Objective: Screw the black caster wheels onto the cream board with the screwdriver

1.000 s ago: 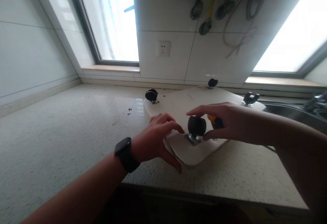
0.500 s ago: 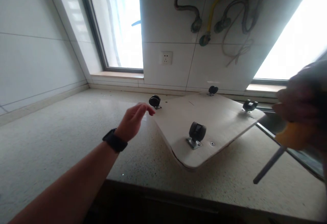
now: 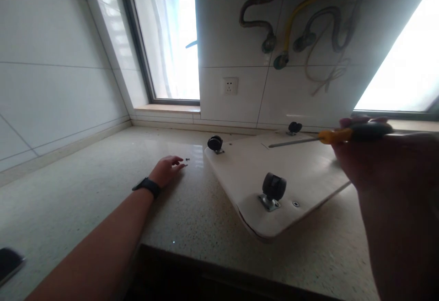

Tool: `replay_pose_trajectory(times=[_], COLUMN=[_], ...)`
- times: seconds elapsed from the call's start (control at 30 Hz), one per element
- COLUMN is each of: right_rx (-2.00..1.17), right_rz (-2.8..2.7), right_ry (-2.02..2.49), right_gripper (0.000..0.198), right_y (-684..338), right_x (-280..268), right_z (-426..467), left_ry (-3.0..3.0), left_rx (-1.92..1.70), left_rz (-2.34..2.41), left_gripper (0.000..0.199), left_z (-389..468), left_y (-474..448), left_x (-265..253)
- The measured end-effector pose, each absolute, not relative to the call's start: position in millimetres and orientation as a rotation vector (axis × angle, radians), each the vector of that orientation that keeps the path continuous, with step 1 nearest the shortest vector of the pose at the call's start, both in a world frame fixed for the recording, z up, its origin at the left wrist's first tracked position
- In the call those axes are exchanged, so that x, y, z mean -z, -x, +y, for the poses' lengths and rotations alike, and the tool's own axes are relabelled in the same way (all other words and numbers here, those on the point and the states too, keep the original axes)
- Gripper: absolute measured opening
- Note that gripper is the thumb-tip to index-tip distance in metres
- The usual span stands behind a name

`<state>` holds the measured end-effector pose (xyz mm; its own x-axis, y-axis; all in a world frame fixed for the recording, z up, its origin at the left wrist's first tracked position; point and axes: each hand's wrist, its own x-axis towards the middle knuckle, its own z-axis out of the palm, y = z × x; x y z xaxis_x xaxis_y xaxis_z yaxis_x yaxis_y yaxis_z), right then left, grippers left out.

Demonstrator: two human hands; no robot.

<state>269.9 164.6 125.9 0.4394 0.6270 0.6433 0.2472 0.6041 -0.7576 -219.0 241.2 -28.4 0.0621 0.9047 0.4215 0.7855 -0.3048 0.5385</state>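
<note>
My left hand (image 3: 167, 169) is low over the countertop, thumb and fingers slightly apart at a few small dark screws (image 3: 187, 159). Whether a fingertip touches one I cannot tell. A screwdriver (image 3: 295, 142) with a yellow and dark handle is gripped in my right hand (image 3: 363, 154), its shaft pointing left above a white board (image 3: 240, 168). Black casters on metal plates stand up from the board: a near caster (image 3: 274, 186), a left caster (image 3: 215, 143) and a far caster (image 3: 295, 127). My right hand hides the board's right corner.
The speckled countertop (image 3: 113, 191) ends at a front edge close to me. A dark object (image 3: 9, 264) lies at the far left. On the tiled wall are a socket (image 3: 230, 86) and hanging hoses (image 3: 257, 23). Windows flank the wall.
My left hand has moved left and down from beside the board to the screws. My right hand has come left over the board, and the screwdriver has swung to near level. The view has shifted slightly.
</note>
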Motion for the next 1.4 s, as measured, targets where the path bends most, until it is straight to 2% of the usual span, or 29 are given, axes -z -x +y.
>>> replay_pose_trajectory(times=[0.1, 0.17, 0.33, 0.5, 0.9, 1.1, 1.4], right_rx=[-0.691, -0.782, -0.644, -0.736, -0.766, -0.768, -0.757], right_rz=[-0.927, -0.828, -0.785, -0.771, -0.759, -0.746, -0.706], right_ry=[0.622, 0.520, 0.496, 0.523, 0.501, 0.439, 0.364], right_gripper=[0.006, 0.011, 0.018, 0.021, 0.021, 0.025, 0.034], right_y=[-268.5, -266.5, -251.9, -247.2, -252.4, -253.1, -241.2], right_x=[-106.5, -99.8, -97.2, -92.7, -79.5, -70.3, -69.0], right_z=[171.2, 169.8, 155.2, 151.2, 165.2, 176.5, 175.7], left_ry=[-2.247, -2.281, -2.304, -2.225, -1.694, -1.670, -1.956], left_rx=[-0.976, -0.945, -0.957, -1.063, -1.508, -1.448, -1.371], left_rz=[1.735, 1.751, 1.786, 1.737, 1.326, 1.007, 1.023], left_gripper=[0.026, 0.023, 0.017, 0.009, 0.026, 0.021, 0.010], left_z=[245.7, 247.8, 247.8, 239.7, 200.1, 159.3, 137.1], left_y=[214.8, 212.2, 206.5, 195.9, 128.7, 85.0, 57.5], left_x=[32.2, 32.8, 31.4, 21.6, -41.6, -69.9, -64.1])
